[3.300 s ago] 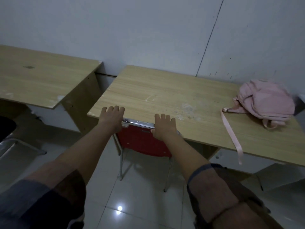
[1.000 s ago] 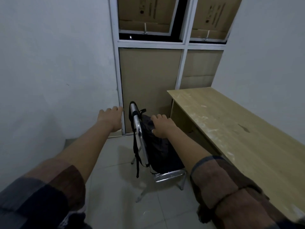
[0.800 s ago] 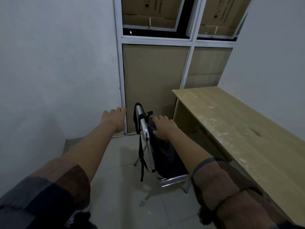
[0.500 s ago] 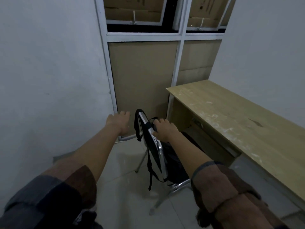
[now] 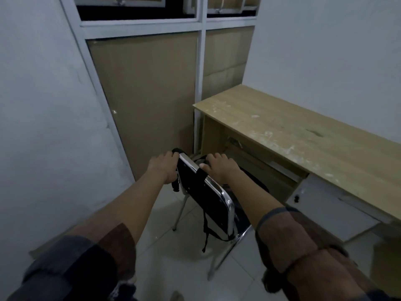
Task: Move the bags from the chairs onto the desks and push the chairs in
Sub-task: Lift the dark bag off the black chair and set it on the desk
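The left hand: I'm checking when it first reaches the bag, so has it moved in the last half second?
Yes. The left hand has come right, across the gap, onto the chair back's far corner, where the black bag's strap hangs.

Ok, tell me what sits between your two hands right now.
Head view: the chair's chrome top rail, with the left hand and right hand on either side and black bag straps looped over it.
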